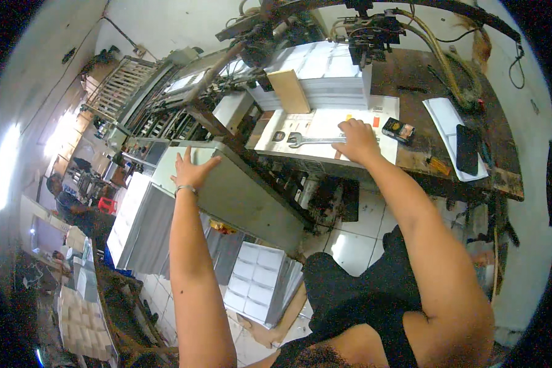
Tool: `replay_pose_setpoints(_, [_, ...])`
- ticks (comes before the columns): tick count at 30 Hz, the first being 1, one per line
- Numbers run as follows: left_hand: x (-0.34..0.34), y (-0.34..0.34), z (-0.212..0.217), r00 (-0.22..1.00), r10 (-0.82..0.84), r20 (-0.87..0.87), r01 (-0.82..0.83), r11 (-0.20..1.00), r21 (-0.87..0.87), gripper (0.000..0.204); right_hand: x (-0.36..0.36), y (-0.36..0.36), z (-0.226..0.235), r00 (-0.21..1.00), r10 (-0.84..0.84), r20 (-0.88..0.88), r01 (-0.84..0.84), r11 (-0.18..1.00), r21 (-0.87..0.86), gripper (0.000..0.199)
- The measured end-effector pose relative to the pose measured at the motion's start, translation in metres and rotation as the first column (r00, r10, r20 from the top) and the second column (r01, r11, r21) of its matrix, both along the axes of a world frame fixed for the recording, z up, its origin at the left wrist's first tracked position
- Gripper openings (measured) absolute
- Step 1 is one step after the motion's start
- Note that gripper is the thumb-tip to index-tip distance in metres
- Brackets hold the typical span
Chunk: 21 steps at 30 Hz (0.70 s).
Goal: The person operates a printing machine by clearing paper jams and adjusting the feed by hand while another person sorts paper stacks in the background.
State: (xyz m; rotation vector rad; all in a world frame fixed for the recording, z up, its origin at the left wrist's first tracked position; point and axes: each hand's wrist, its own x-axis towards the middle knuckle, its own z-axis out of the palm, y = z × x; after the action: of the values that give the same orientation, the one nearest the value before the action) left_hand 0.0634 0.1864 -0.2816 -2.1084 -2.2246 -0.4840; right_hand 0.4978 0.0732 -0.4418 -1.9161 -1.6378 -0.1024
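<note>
An open-end wrench (313,140) lies across the pale board (276,147) on the machine's feed table. My right hand (357,141) is closed over its handle, fingers curled down around it; the jaw end points left. Fingers spread, my left hand (193,168) rests against the edge of a grey-green machine panel (245,178) and holds nothing. Just behind the wrench stands a tall stack of printed sheets (334,92), with a wooden block (289,92) leaning on its front. Right of my right hand is a small dark box (398,130).
A black phone (467,150) and folded white paper (438,116) lie on the dark wooden table (503,141). Hoses (441,61) hang above. Paper stacks stand by my left arm (135,221) and on the floor (254,282). Another person (73,205) is at the far left.
</note>
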Motion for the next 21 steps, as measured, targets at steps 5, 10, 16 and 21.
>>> replay_pose_setpoints(5, [-0.002, 0.002, -0.001, 1.0, -0.005, 0.01, 0.005, 1.0, 0.007, 0.127, -0.001, -0.002, 0.001, 1.0, -0.018, 0.004, 0.018, 1.0, 0.0, 0.059])
replay_pose_setpoints(10, [-0.008, 0.007, -0.007, 1.0, -0.017, 0.011, 0.017, 1.0, 0.02, 0.126, 0.0, -0.003, 0.002, 1.0, 0.004, -0.027, -0.004, 1.0, -0.003, 0.059])
replay_pose_setpoints(16, [-0.01, 0.013, -0.009, 1.0, -0.029, -0.005, 0.029, 0.999, 0.039, 0.126, 0.001, -0.001, -0.001, 1.0, -0.006, -0.024, 0.006, 1.0, 0.009, 0.059])
replay_pose_setpoints(21, [-0.017, 0.019, -0.012, 0.999, -0.042, -0.004, 0.042, 0.998, 0.041, 0.125, 0.0, -0.001, 0.0, 0.999, -0.007, -0.034, 0.007, 1.0, -0.001, 0.058])
